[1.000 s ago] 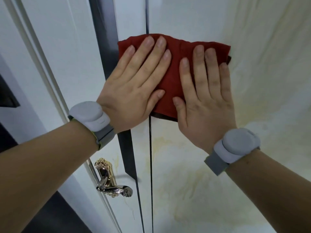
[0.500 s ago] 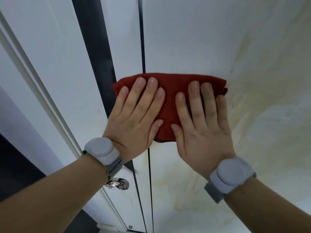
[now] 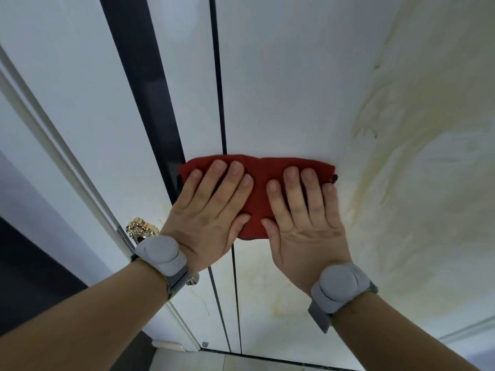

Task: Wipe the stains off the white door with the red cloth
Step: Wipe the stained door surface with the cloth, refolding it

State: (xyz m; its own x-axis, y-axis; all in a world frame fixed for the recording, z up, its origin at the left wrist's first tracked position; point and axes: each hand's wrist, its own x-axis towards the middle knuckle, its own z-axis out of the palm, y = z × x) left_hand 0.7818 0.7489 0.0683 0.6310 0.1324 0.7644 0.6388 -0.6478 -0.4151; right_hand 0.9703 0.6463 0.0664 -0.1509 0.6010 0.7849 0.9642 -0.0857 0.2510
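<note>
No legible text, label, brand, number or sign anywhere

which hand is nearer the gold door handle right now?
Left. The left hand presses the red cloth just up-right of the gold door handle; the right hand lies flat on the cloth's other end, farther to the right.

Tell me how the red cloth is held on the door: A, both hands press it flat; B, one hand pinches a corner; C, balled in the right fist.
A: left hand and right hand lie side by side, fingers straight, on the red cloth against the white door.
</note>
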